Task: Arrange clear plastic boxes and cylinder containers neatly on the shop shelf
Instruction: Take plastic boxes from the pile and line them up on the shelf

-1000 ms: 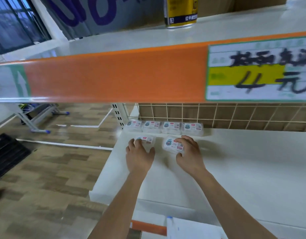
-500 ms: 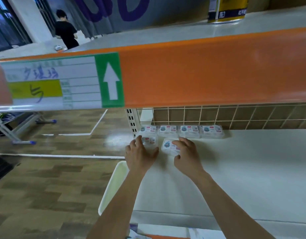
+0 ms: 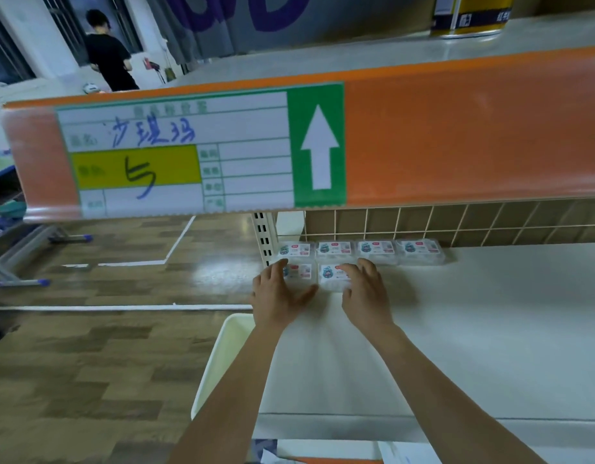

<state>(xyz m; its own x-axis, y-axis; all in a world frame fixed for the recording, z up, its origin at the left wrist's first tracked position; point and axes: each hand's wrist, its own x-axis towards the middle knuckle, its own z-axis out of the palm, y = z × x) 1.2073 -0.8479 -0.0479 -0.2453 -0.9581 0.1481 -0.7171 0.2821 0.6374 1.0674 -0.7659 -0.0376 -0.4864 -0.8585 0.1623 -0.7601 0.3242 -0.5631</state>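
Both hands have been pushing their boxes back since a second ago, and the two are now sitting just in front of the rear row. The left hand (image 3: 278, 294) is cupping the front-left box (image 3: 301, 272), fingers curving over its far left corner and thumb lying along its near edge. The right hand (image 3: 367, 289) is gripping the front-right box (image 3: 331, 275), fingers arching over its top and thumb tucking in at the near side. These two clear plastic boxes are lying side by side and almost touching. Each is showing a label with a blue-green cartoon figure and a small red tag, but the print is too small to read.

Behind them, the back row of four boxes (image 3: 376, 250) is standing against the wire mesh back (image 3: 473, 222), with matching labels facing up. All six are resting at the left rear corner of the white shelf (image 3: 490, 313), beside the slotted upright (image 3: 264, 236).

Overhead, the orange price rail (image 3: 473, 128) is carrying a price label (image 3: 175, 155) with "沙琪玛" handwritten in blue, a "5" on a yellow field, and a white arrow pointing up on green. A yellow can (image 3: 470, 15) with a dark blue band is standing on the upper shelf. Farther off, a person in a black top (image 3: 108, 58) is standing with their back turned.
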